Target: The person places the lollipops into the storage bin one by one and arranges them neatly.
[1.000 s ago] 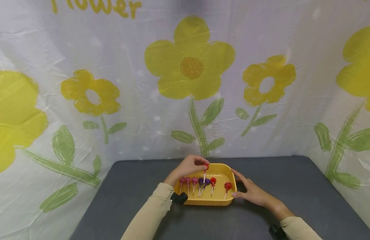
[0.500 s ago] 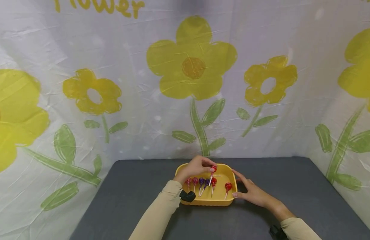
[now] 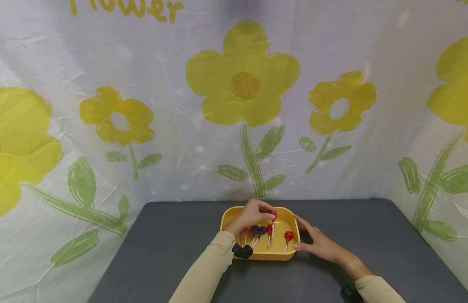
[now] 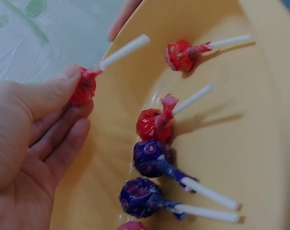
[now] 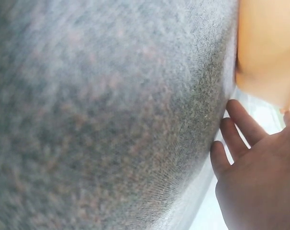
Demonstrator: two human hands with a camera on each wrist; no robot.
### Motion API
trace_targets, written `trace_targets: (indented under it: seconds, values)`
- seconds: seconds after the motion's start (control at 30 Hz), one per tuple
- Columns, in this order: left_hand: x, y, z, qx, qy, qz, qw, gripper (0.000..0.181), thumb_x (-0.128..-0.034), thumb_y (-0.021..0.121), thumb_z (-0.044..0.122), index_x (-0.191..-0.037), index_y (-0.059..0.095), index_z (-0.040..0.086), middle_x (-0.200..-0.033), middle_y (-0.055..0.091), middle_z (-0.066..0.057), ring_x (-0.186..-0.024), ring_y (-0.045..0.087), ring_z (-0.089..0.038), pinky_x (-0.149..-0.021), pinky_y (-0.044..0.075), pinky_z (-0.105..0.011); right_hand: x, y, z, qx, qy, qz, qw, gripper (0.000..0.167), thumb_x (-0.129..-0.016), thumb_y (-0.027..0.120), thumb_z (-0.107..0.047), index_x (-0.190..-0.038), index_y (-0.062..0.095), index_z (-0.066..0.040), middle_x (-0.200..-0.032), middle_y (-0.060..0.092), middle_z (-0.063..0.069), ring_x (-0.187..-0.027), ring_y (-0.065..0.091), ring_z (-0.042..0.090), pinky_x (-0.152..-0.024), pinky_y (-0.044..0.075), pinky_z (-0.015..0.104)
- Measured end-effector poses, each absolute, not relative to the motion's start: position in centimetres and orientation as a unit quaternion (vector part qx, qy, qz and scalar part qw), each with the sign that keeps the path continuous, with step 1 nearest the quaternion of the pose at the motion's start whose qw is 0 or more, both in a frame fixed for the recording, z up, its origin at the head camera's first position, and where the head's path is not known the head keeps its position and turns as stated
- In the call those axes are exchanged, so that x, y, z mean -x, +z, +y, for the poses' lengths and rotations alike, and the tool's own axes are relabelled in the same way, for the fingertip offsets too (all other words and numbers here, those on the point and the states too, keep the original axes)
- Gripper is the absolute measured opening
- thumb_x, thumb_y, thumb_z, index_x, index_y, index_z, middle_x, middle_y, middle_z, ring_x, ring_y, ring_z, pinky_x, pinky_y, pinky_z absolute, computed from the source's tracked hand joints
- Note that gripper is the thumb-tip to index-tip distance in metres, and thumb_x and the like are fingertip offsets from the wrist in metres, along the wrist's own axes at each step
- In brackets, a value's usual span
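Note:
My left hand pinches a red-wrapped lollipop by its candy head, between thumb and fingers, over the yellow tray. In the left wrist view its white stick points up to the right. Inside the tray lie a red lollipop apart at the right, another red lollipop, two purple lollipops and a pink lollipop, in a row. My left hand and wrist hide part of the row. Spread round the tray's right end, my right hand touches it with fairly straight fingers.
The tray stands on a dark grey table, near its back edge. A white cloth printed with yellow flowers hangs behind and at both sides. Black wrist cameras sit on both wrists.
My left hand has moved right over the tray with the red lollipop, and slightly down. The lollipop's stick now hangs beside the red one in the row. My right hand has stayed in place.

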State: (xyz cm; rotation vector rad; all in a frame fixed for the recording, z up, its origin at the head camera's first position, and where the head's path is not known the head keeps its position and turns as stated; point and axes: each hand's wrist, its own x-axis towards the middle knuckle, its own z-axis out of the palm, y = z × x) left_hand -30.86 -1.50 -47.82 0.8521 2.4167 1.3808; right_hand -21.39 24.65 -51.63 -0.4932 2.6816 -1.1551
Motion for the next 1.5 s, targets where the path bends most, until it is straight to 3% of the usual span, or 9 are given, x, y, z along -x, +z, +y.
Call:
trace_targets:
  seconds: [0.23,0.43,0.97,1.5]
  values:
    - [30.9,-48.2,-1.0,-0.293,0.451,0.832,0.136,0.020,-0.0882,0.075,0.022,-0.107,0.078,0.014,-0.105,0.077,-0.004,-0.089,0.071,-0.010,-0.076,0.057,-0.020,21.4,-51.6,24.7,0.165,-0.383,0.905,0.090,0.090,-0.091,0.070,-0.040,-0.160,0.012,-0.028,-0.147,0.048,0.020,-0.139,0.036,0.048,-0.101,0.034,0.075]
    - [30.7,-48.2,-0.4,-0.305,0.425,0.839,0.146,0.023,-0.0881,0.075,0.021,-0.109,0.077,0.011,-0.107,0.077,-0.003,-0.092,0.071,-0.009,-0.078,0.056,-0.018,21.4,-51.7,24.7,0.159,-0.380,0.907,0.092,0.090,-0.091,0.069,-0.041,-0.160,0.011,-0.029,-0.147,0.047,0.019,-0.139,0.035,0.048,-0.101,0.034,0.075]
    - [29.9,-49.2,0.6,-0.325,0.358,0.864,0.140,0.021,-0.0880,0.075,0.022,-0.107,0.078,0.012,-0.099,0.078,0.003,-0.076,0.062,0.003,-0.071,0.052,-0.014,21.4,-51.8,24.6,0.156,-0.382,0.906,0.092,0.090,-0.092,0.069,-0.041,-0.160,0.012,-0.029,-0.147,0.047,0.020,-0.139,0.035,0.049,-0.100,0.034,0.075]
    - [30.2,-50.6,0.6,-0.313,0.351,0.872,0.138,0.019,-0.0869,0.076,0.022,-0.104,0.079,0.014,-0.098,0.078,0.005,-0.082,0.067,0.002,-0.075,0.053,-0.014,21.3,-51.7,24.6,0.159,-0.378,0.908,0.087,0.090,-0.091,0.069,-0.040,-0.160,0.011,-0.031,-0.146,0.048,0.019,-0.138,0.037,0.047,-0.099,0.036,0.073]
